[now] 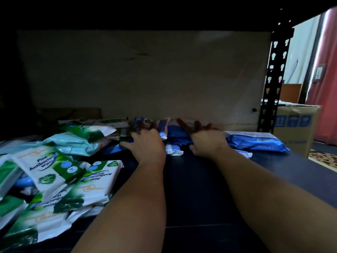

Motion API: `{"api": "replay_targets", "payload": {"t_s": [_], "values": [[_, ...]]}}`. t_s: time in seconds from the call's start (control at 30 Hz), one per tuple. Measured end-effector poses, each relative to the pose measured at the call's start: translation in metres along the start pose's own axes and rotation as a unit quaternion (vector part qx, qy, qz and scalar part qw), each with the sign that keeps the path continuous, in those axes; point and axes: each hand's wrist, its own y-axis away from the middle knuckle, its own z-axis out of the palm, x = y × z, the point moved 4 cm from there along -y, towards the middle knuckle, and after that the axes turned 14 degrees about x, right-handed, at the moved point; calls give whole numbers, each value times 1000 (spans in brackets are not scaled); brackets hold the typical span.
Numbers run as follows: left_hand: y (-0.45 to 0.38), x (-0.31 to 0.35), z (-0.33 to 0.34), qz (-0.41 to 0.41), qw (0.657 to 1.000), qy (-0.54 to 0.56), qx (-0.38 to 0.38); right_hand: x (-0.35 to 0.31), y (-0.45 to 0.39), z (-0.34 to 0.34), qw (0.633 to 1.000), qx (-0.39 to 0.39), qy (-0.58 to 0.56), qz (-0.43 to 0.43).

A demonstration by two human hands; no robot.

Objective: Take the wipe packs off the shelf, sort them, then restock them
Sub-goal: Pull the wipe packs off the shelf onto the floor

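Where the dark flat shelf [209,179] holds soft green-and-white packs [45,168] reading "Pine Antibacterial Wipes", left hand [147,143] and right hand [207,141] reaching, fingers spread apart, touching blue plastic packs [175,132] at the back.

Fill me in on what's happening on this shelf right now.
A person is reaching deep into a dark shelf with both bare arms. The left hand and right hand, fingers spread, are at a cluster of blue wipe packs near the back wall; neither clearly grips one yet. A loose heap of green-and-white pine wipe packs lies to the left, and another blue pack lies flat to the right. A cardboard box stands beyond the shelf post.
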Motion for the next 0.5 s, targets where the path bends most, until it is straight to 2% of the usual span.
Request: {"api": "replay_targets", "payload": {"t_s": [0.1,0.2,0.37,0.5], "values": [[-1,-3,-1,-14,1000,14,9,-10,4,-5,996,58,39,-56],[-1,-3,-4,-17,1000,21,16,-9,6,-3,998,34,4,-61],[-4,-5,-2,-26,999,9,20,-1,5,12,996,1,-87,6],[-8,-7,2,-32,999,4,23,1,0,12,989,17,-139,46]]}}
